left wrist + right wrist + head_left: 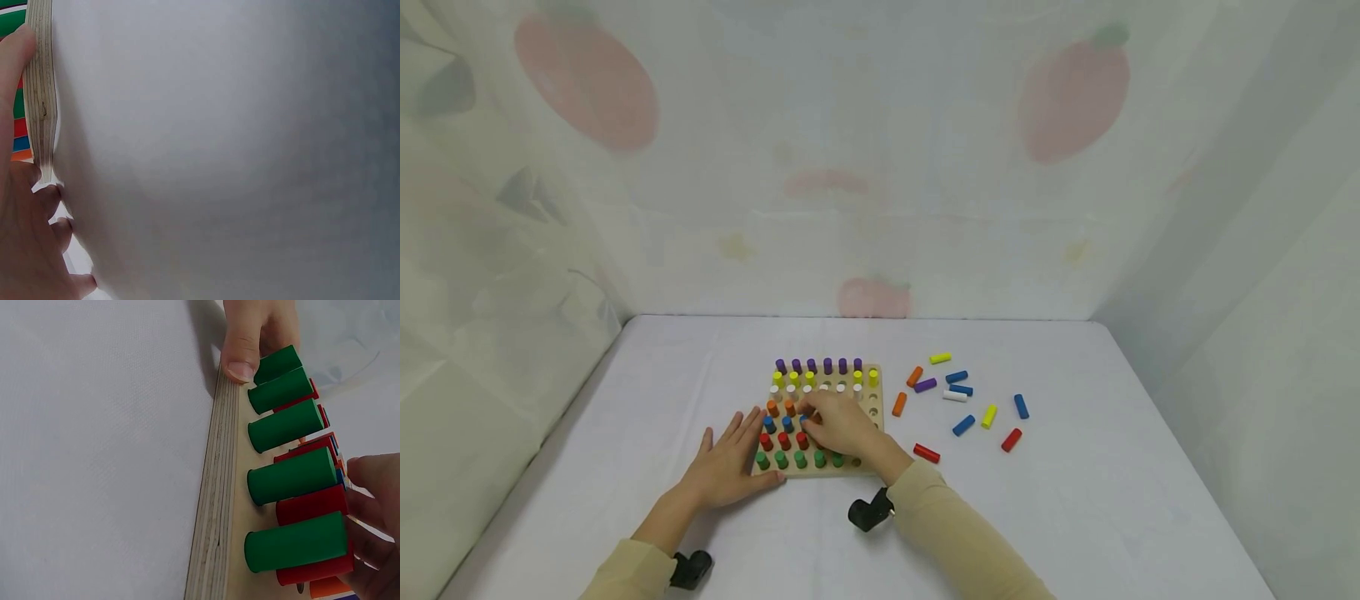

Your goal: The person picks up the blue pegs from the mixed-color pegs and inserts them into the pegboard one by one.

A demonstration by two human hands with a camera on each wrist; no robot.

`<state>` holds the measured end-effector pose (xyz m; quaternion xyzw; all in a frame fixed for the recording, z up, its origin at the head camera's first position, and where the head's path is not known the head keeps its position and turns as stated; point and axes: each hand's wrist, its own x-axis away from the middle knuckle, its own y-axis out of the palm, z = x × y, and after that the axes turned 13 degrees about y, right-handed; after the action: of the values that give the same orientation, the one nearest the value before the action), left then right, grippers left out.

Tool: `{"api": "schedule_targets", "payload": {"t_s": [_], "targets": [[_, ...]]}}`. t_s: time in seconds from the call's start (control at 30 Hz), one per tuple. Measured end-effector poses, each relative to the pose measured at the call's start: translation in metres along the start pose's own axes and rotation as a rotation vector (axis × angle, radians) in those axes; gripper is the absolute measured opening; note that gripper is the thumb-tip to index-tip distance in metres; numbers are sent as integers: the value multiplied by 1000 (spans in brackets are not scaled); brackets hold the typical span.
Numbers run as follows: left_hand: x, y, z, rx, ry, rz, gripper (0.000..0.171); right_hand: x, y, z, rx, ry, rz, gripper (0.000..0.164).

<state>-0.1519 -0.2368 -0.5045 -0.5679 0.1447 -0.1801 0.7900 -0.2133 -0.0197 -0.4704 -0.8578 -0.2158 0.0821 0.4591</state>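
Observation:
A wooden pegboard (871,450) lies on the table with rows of coloured pegs standing in its holes: purple, yellow, white, orange, blue, red and green from back to front. My left hand (724,471) steadies its left side, fingers spread, thumb on the front corner by the green pegs (290,475). Over the middle of the board, my right hand (842,427) pinches a blue peg (804,422) in the blue row, to the right of two standing blue pegs. The fingers hide part of the orange, blue and red rows.
Loose pegs lie right of the board: orange pegs (899,405), a purple peg (925,385), a white peg (955,396), several blue pegs (964,425), yellow pegs (989,416) and red pegs (927,453). A white cloth covers the table (1075,517), with printed curtains (925,208) behind.

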Motion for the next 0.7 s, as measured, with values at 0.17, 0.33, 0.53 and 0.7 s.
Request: {"api": "schedule_targets", "payload": {"t_s": [0.17, 0.33, 0.53, 0.7], "targets": [[0, -1, 1, 4, 0, 0, 109, 1, -2, -2, 6, -5, 32, 20], [0, -2, 1, 6, 1, 2, 108, 4, -7, -4, -24, 17, 41, 18], [0, -1, 1, 1, -4, 4, 109, 6, -14, -4, -7, -2, 74, 18], [0, -1, 1, 0, -3, 9, 108, 9, -23, -3, 0, -23, 80, 19]]}}
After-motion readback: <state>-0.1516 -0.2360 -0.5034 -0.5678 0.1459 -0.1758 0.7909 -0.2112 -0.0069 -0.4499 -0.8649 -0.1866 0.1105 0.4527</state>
